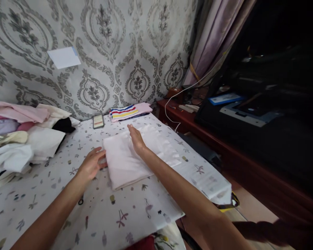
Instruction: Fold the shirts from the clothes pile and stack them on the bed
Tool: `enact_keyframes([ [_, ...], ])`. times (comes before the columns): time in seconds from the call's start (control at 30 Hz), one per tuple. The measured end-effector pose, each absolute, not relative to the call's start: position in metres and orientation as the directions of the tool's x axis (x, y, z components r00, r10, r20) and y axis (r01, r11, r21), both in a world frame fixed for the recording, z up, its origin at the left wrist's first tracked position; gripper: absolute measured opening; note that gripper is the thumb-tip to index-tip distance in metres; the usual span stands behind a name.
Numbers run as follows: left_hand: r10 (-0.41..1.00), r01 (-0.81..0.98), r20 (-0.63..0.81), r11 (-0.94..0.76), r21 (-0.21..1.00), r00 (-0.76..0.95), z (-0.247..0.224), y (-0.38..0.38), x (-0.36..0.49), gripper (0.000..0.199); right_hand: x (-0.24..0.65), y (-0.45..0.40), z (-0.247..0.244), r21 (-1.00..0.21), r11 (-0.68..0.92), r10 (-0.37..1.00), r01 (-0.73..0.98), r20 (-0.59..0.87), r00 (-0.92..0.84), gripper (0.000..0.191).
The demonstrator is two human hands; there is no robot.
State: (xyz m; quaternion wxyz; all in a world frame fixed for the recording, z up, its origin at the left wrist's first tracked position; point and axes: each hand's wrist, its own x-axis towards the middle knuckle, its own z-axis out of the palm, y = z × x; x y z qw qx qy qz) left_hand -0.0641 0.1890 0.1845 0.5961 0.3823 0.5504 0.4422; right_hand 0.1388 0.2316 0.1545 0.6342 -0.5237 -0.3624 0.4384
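I see the folded white cloth, a soft flat rectangle (130,168), lying in the middle of the white table cover printed with small grey and coloured motifs (99,217), between and under the hands. From where I watch, the left hand (91,163) is at the cloth's left edge, fingers spread and loosely curved, grasping nothing; I can't tell whether its fingertips touch the fold. The right hand (137,139) is over the far part of the cloth, turned edge-on, fingers extended, its forearm crossing above the cloth's near right part. The hands are apart from each other. To the far left I have a loose heap of pink, white and black garments (28,133); beyond the cloth, near the wall, lies a folded pink textile with blue, red and yellow stripes (126,111).
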Motion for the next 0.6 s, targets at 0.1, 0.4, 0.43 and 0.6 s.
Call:
enact_keyframes([
  [0.1, 0.870, -0.124, -0.465, 0.486, 0.865, 0.166, 0.192, 0.178, -0.065, 0.027, 0.134, 0.244, 0.139, -0.919, 0.060, 0.908, -0.389, -0.112, 0.403, 0.054],
  [0.4, 0.919, -0.078, -0.363, 0.378, 0.923, 0.154, 0.203, 0.170, -0.034, 0.037, 0.135, 0.244, 0.130, -0.916, 0.026, 0.924, -0.400, -0.131, 0.360, 0.054],
  [0.43, 0.934, -0.074, -0.320, 0.335, 0.939, 0.158, 0.208, 0.170, -0.028, 0.039, 0.136, 0.243, 0.133, -0.919, 0.014, 0.929, -0.395, -0.134, 0.345, 0.056],
  [0.6, 0.953, 0.015, -0.196, 0.198, 0.980, 0.231, 0.245, 0.180, 0.034, 0.039, 0.164, 0.234, 0.150, -0.924, -0.019, 0.950, -0.382, -0.136, 0.281, 0.072],
])
